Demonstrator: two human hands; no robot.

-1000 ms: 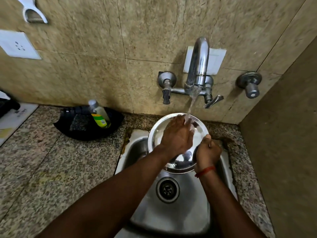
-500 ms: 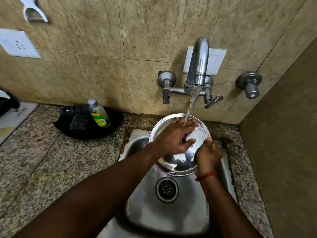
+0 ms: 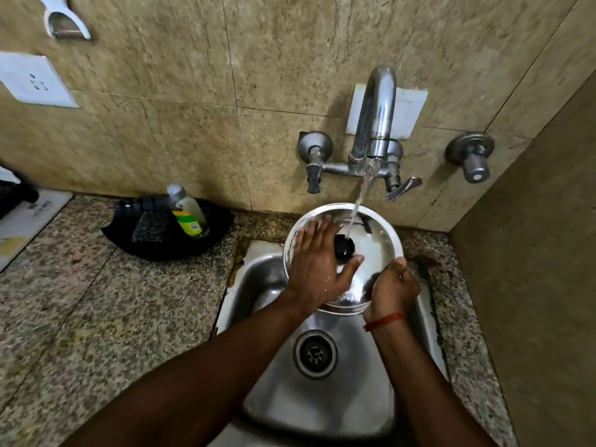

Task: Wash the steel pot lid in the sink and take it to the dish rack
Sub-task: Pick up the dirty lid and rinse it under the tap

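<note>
I hold the steel pot lid (image 3: pixel 371 250) tilted over the sink (image 3: pixel 322 408) so tap water (image 3: pixel 358 201) runs off it. My right hand (image 3: pixel 395 287) clamps its near rim; my left hand (image 3: pixel 317 266) lies flat and open beside the black knob (image 3: pixel 344 247), rubbing.

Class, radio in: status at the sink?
Left hand flat on steel lid, rubbing. Right hand gripping its rim. Tap running. Nothing in the way.
</note>
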